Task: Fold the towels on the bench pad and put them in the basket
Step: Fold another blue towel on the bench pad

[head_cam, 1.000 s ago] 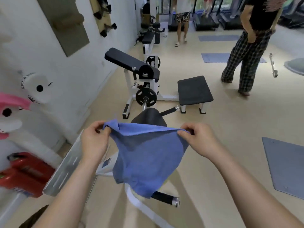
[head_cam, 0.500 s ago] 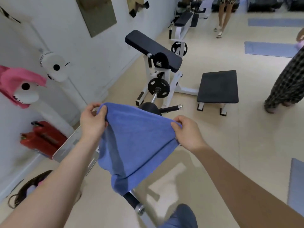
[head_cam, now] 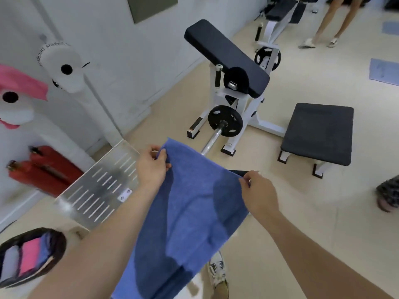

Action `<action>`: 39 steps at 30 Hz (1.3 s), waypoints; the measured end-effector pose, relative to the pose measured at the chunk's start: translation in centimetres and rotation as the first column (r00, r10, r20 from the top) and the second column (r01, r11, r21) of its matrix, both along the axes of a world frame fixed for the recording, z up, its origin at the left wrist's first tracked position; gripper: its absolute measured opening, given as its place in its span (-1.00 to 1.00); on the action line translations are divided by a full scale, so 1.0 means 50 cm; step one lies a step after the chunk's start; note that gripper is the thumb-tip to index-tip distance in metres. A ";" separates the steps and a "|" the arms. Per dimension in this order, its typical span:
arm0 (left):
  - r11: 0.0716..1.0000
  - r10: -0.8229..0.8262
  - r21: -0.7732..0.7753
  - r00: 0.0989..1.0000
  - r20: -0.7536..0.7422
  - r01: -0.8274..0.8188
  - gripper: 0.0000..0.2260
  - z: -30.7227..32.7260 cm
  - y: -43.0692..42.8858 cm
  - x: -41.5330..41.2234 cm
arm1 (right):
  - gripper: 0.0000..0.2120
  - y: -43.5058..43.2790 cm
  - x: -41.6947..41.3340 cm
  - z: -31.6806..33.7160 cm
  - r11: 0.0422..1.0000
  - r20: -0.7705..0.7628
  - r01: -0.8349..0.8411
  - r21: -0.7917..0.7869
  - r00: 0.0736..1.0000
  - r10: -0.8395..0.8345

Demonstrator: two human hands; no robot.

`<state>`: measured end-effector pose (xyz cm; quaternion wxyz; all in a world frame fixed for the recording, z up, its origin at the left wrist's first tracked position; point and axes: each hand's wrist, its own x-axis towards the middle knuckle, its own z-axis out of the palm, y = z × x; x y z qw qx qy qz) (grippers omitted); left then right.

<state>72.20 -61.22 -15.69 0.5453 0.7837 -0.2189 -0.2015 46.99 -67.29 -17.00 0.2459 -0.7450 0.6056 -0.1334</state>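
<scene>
Right hand [head_cam: 258, 195] has dipped; left hand [head_cam: 151, 167] also pinches blue terry towel [head_cam: 190, 212].

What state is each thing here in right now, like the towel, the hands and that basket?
blue towel, unfolded, hanging in the air from two top corners.
left hand, pinching the towel's left corner.
right hand, pinching the towel's right corner.
basket, holding a pink towel and others.
low black pad, bare on top.
</scene>
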 end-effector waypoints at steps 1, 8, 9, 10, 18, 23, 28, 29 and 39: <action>0.999 0.009 0.034 1.000 0.002 -0.009 -0.85 -0.025 -0.030 0.009 | -0.80 -0.028 0.011 -0.017 1.000 -0.025 0.011 0.019 1.000 -0.011; 0.993 0.055 0.113 0.995 -0.078 -0.046 -0.86 -0.156 -0.216 0.043 | -0.80 -0.223 0.073 -0.127 0.996 -0.134 0.065 0.053 0.989 -0.057; 0.993 0.048 0.109 0.994 -0.100 -0.037 -0.87 -0.160 -0.222 0.040 | -0.81 -0.229 0.078 -0.128 0.996 -0.134 0.064 0.061 0.990 -0.055; 0.991 0.042 0.129 0.992 -0.120 -0.026 -0.90 -0.170 -0.233 0.043 | -0.81 -0.242 0.087 -0.138 0.994 -0.127 0.053 0.092 0.991 -0.041; 0.807 -0.517 0.446 0.829 0.216 0.387 -0.72 -0.209 -0.140 -0.051 | -0.55 -0.176 0.125 -0.187 0.859 -0.030 -0.511 -0.027 0.859 0.510; 0.682 -0.673 0.663 0.621 0.402 0.309 -0.65 -0.284 -0.049 -0.154 | -0.58 -0.125 0.146 -0.234 0.648 -0.075 -0.758 -0.078 0.652 0.754; 0.525 -0.793 0.787 0.524 0.312 0.325 -0.57 -0.295 -0.054 -0.164 | -0.43 -0.141 0.140 -0.248 0.546 -0.290 -0.833 0.088 0.503 0.814; 0.527 -0.786 0.775 0.548 0.288 0.349 -0.51 -0.292 -0.058 -0.164 | -0.40 -0.148 0.142 -0.244 0.533 -0.306 -0.834 0.139 0.476 0.825; 0.774 0.021 0.615 0.977 0.211 -0.149 -0.75 -0.136 0.178 -0.134 | -0.79 -0.144 0.319 -0.093 0.365 -0.068 -0.858 0.361 0.366 0.928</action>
